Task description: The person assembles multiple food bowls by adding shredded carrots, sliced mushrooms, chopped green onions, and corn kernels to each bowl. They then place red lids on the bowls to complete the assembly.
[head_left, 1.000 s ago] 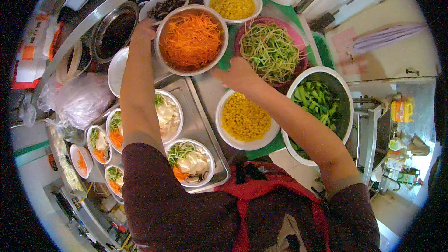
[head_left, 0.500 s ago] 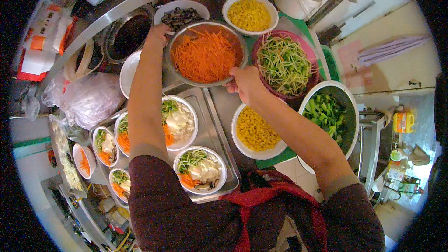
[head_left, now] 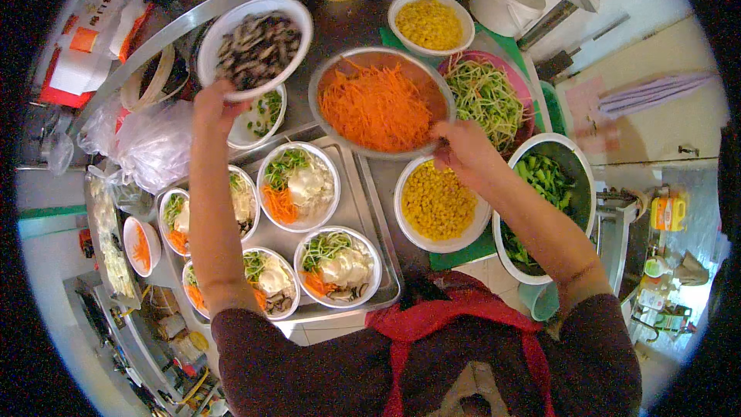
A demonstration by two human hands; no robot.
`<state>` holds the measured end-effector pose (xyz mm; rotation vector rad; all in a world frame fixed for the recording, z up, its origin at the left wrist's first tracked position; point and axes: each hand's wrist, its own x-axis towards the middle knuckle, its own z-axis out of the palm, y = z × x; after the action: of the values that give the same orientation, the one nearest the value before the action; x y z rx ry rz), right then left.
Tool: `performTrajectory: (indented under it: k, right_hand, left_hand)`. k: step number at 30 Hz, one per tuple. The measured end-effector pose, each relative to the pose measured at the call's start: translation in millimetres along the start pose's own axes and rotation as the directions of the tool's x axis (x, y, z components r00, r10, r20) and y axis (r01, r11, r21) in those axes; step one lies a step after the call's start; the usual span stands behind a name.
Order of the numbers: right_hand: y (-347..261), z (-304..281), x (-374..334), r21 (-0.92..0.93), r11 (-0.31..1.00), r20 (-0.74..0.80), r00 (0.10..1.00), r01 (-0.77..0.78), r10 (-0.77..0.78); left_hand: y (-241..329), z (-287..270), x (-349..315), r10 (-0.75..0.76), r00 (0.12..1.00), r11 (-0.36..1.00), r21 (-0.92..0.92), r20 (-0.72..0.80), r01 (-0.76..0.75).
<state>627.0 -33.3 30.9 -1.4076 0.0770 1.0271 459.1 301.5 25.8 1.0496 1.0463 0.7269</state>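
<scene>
In left hand, pinched at the rim: white bowl of dark mushroom strips. In right hand, pinched at the rim: steel bowl of shredded carrot. Just beside, nearer the body: white bowl of corn kernels. Farther left: metal tray bearing filled white bowls.

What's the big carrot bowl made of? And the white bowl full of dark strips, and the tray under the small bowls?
Big carrot bowl: probably polished metal, perhaps steel, given its silvery gleam. White bowl: smooth and plain, maybe plastic or coated paper; the look leaves it open. Tray: likely metal; it gleams softly grey.
</scene>
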Motion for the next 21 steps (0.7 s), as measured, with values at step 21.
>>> performTrajectory:
  k: [21]
  right_hand:
    - [2.0,112.7,172.9,-0.046,0.995,0.150,0.986,0.085,-0.077]
  left_hand:
    - [-88.8,-194.2,-291.1,-0.285,0.947,0.828,-0.536,-0.148,0.165]
